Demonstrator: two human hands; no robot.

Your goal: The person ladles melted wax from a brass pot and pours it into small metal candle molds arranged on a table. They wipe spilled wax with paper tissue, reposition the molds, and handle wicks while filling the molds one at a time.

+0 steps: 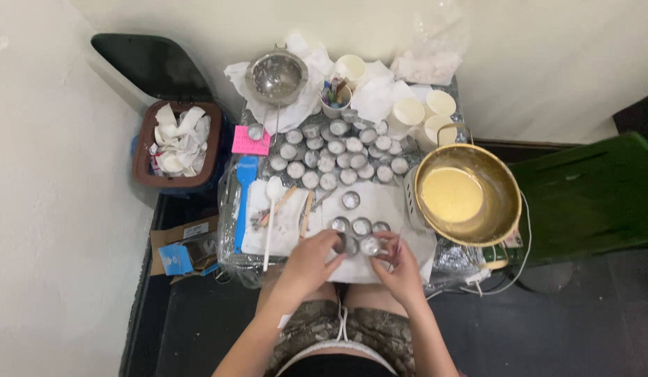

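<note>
left hand fingers gripping a small metal cup, right hand fingers gripping another cup

Both bare forearms come up from the bottom of the frame and converge just below its centre. The left hand lies palm down, knuckles toward the camera, its fingers curled and pinched toward the upper right. The right hand mirrors it, wrist bent inward, fingers curled toward the left. The fingertips of the two hands lie just beside each other. Below them, the thighs show at the bottom centre.
</note>
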